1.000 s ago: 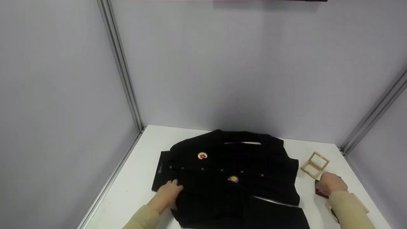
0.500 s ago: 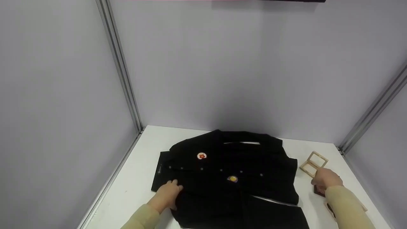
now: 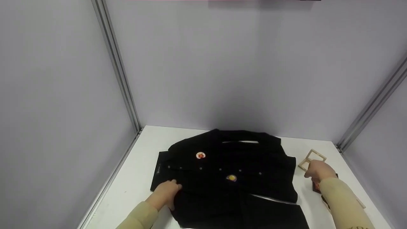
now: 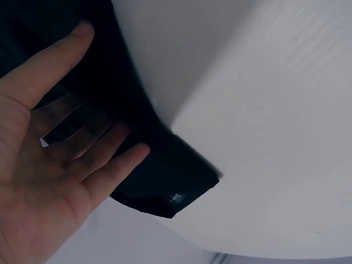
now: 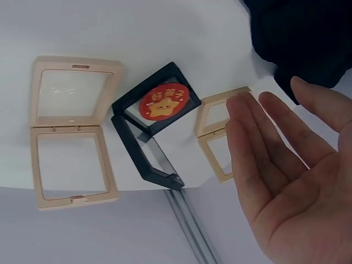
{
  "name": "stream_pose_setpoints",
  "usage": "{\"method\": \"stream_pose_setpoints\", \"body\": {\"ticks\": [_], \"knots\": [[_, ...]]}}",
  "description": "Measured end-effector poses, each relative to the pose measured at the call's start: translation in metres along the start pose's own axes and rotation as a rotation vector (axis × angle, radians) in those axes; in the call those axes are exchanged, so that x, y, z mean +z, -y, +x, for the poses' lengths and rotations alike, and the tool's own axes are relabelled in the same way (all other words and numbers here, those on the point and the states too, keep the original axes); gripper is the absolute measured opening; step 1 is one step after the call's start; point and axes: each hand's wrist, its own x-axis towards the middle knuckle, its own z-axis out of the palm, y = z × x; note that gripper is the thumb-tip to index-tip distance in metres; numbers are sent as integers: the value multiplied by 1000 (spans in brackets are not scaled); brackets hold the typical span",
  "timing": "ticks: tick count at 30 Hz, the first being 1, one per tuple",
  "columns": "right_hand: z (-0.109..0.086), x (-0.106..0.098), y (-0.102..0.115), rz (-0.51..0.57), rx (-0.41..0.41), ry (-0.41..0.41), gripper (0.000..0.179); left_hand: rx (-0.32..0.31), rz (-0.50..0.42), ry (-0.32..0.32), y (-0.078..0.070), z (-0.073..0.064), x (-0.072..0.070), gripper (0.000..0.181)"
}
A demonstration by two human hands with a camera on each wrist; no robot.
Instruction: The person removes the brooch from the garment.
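Note:
A black buttoned garment [image 3: 219, 197] lies spread on the white table. It carries a white badge with a red flower [image 3: 200, 155] and a yellow badge [image 3: 231, 178]. At its left edge rests my left hand [image 3: 165, 192], fingers loosely extended and palm bare in the left wrist view. My right hand [image 5: 297, 181] holds nothing, its fingers relaxed. Beside it stand three opened, hinged display cases: a gold one [image 5: 206, 140] behind the fingertips, a black one [image 5: 140, 159] and a beige one [image 5: 36, 159]. A red oval badge with a yellow star [image 5: 163, 102] sits in the black case.
Grey panels [image 3: 203, 63] with metal corner posts [image 3: 118, 63] enclose the table at the back and sides. A flat black piece [image 3: 159, 171] shows from under the garment's left side. My right sleeve [image 3: 345, 203] partly covers the beige case in the head view.
My right hand has moved back and left, from over the black case to the front of the gold case. The left hand stays at the garment's edge.

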Motion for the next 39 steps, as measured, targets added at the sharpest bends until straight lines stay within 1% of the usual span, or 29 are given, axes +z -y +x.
{"method": "stream_pose_setpoints", "body": {"ticks": [5,8,13,22,28,34,39], "knots": [[2,-5,12,57,6,38,19,-23,-14,32,1,3,2,68],[3,-7,21,48,-12,39,18,-24,-17,40,1,3,4,67],[8,-8,37,23,-45,37,18,-31,-16,55,0,2,3,67],[20,-6,70,18,-85,44,17,-22,-24,37,0,1,2,69],[26,-8,94,15,-120,47,19,-7,-6,15,1,2,4,67],[29,-5,112,-18,-135,40,20,-40,-17,52,-1,3,1,72],[30,1,124,-20,-141,16,17,-40,-20,49,-4,3,1,72]]}}
